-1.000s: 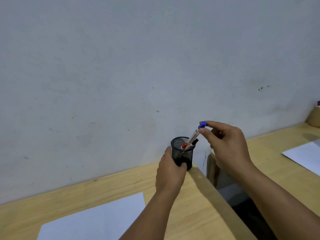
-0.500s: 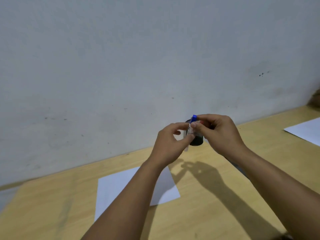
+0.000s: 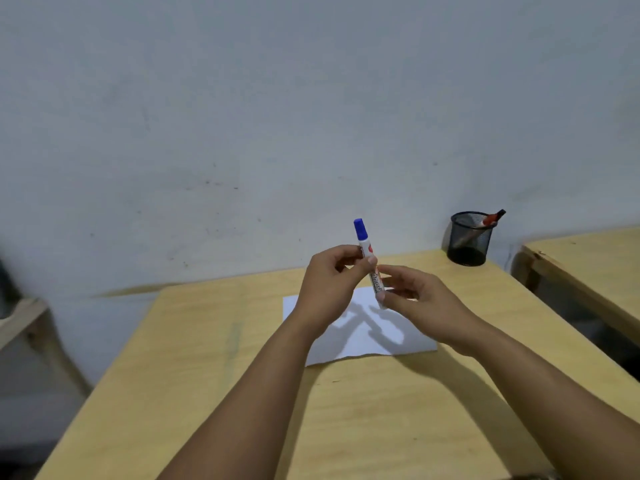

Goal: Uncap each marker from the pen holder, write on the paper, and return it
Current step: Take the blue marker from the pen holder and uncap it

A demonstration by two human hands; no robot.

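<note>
I see the marker is now out of the holder, and both hands moved it above the paper.

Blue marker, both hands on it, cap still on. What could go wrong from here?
1. The left hand and right hand hold the blue marker only at the fingertips; pulling the blue cap could slip it.
2. It hangs above the paper; a drop could leave stray ink.
</note>
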